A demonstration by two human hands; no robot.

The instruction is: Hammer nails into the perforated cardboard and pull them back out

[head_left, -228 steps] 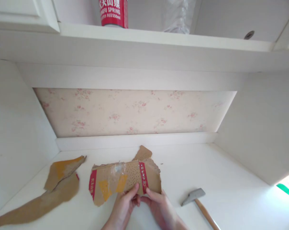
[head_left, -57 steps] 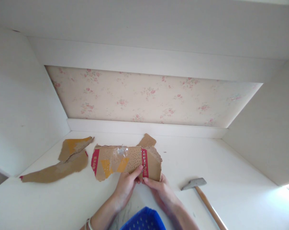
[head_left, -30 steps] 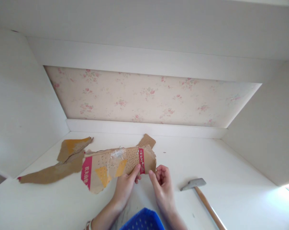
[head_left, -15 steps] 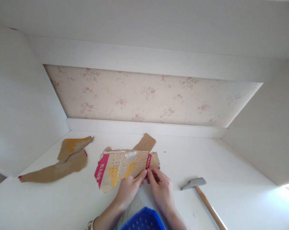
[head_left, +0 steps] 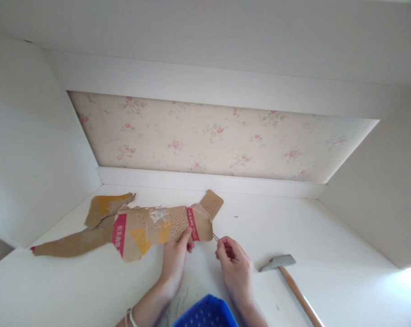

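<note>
My left hand (head_left: 178, 254) grips the lower edge of a torn piece of cardboard (head_left: 181, 219), thumb on top. The piece is brown with a red printed band at each end, yellow patches, clear tape and many small punched holes. In my right hand (head_left: 235, 263), thumb and fingertips pinch a thin metal nail (head_left: 215, 237), whose far end meets the cardboard's right edge. Whether the tip goes into the cardboard cannot be made out. A hammer (head_left: 277, 262) with a wooden handle lies to the right of my right hand.
Behind the held piece lies a small perforated cardboard strip (head_left: 212, 203). More torn cardboard (head_left: 72, 243) is on the white surface at left. A blue perforated basket (head_left: 208, 306) stands in front, between my forearms. White panels enclose the sides and back, with floral wallpaper (head_left: 212, 141) behind.
The cardboard has moved left in my left hand. My right hand has come off its lower edge and moved right, and the nail now shows between its fingers.
</note>
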